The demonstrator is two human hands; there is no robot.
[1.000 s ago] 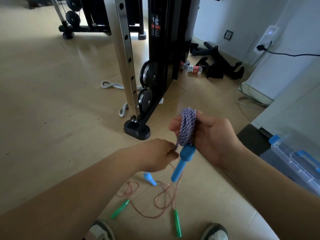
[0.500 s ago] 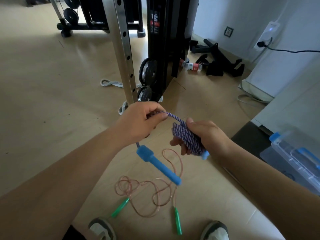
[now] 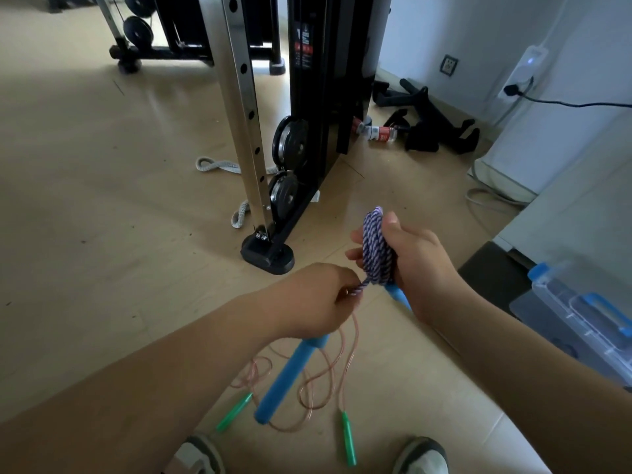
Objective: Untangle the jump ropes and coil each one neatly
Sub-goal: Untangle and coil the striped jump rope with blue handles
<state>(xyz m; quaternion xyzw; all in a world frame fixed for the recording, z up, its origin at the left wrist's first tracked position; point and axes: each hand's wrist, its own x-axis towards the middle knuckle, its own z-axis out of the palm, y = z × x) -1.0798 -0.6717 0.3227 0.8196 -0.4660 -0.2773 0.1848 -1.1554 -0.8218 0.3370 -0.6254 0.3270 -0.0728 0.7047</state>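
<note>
A purple-and-white braided jump rope (image 3: 376, 249) is wound into a tight coil, and my right hand (image 3: 413, 265) grips it. One blue handle (image 3: 398, 295) pokes out below that hand. My left hand (image 3: 318, 297) pinches the rope's free end just below the coil, and the other blue handle (image 3: 289, 381) hangs down from it. On the floor beneath lies a thin clear-pink jump rope (image 3: 318, 378) in loose loops, with two green handles (image 3: 349, 439) near my shoes.
A black and steel weight machine (image 3: 307, 114) stands just ahead, its foot (image 3: 266, 254) close to my hands. A grey strap (image 3: 219, 165) lies beside it. A clear storage box with blue latches (image 3: 588, 319) sits at the right. Black equipment and a bottle (image 3: 376, 131) lie by the wall.
My left hand has come down from above the coil to below it, carrying the rope end around. The right hand turned the coil upright. The hanging blue handle swung lower.
</note>
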